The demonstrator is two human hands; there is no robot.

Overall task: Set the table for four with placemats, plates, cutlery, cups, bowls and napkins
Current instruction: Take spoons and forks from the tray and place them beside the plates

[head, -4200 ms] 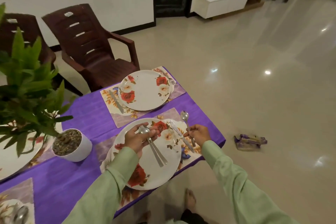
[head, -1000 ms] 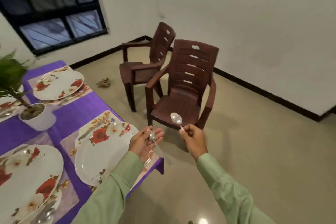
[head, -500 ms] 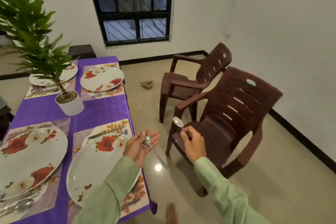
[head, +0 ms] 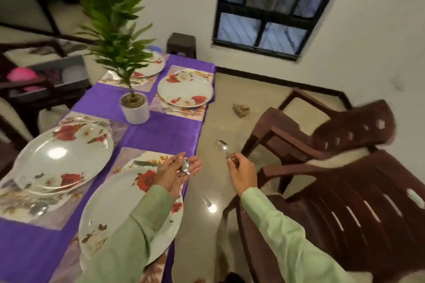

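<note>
Two grips loaded: your right grip (head: pixel 241 172) pinches a spoon (head: pixel 222 146) by its handle, out past the desk (head: pixel 165 131) edge; your left grip (head: pixel 177 170) curls round more cutlery (head: pixel 185 166) over the near plate (head: pixel 119 209). Four placemats (head: pixel 128 156) and plates (head: pixel 184 89) down. Cups, bowls, napkins unseen, likely outstanding.

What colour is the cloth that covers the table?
The tablecloth is plain purple; the head view shows it best between the placemats.

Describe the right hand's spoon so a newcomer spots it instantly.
Start at the purple table and look off its right edge, before the brown chairs. The right hand pinches the spoon by its handle, bowl up; the left hand's cutlery lies low in its fingers.
</note>
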